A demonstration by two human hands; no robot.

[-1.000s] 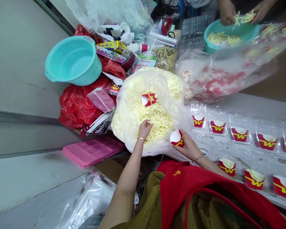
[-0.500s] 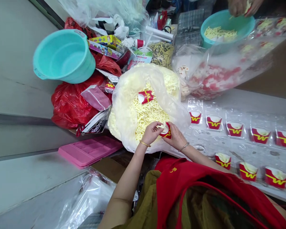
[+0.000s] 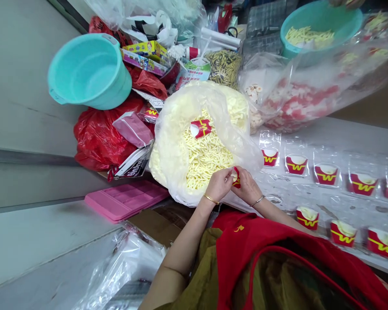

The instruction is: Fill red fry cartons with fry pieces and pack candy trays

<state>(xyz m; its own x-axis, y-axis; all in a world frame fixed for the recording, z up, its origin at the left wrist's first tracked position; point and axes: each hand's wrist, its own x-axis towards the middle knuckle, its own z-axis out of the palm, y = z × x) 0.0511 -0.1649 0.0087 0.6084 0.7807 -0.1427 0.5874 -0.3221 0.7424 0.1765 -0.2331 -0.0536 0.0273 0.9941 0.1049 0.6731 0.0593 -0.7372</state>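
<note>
My right hand [image 3: 248,188] grips a small red-and-yellow fry carton [image 3: 236,177], which is mostly hidden by the fingers. Against the carton's opening, the fingers of my left hand [image 3: 219,186] are pinched together; whatever they hold is hidden. Both hands are over the near right edge of a large clear plastic bag [image 3: 168,142], rolled open around a heap of pale yellow toy-like fries [image 3: 207,157]. Lying on that heap is another fry carton [image 3: 201,128], flat and tilted.
Rows of cartons in clear packets [image 3: 296,165] line the white table at right. Another person's hand [image 3: 345,3] is over a turquoise basin [image 3: 287,47] of fries. At left, a second turquoise basin [image 3: 90,73] sits above red bags [image 3: 103,142] and a pink tray [image 3: 126,200].
My hands have shifted slightly right, and the left fingers have closed in on the carton's opening, covering it. The other person's hands have moved up, mostly out of view.
</note>
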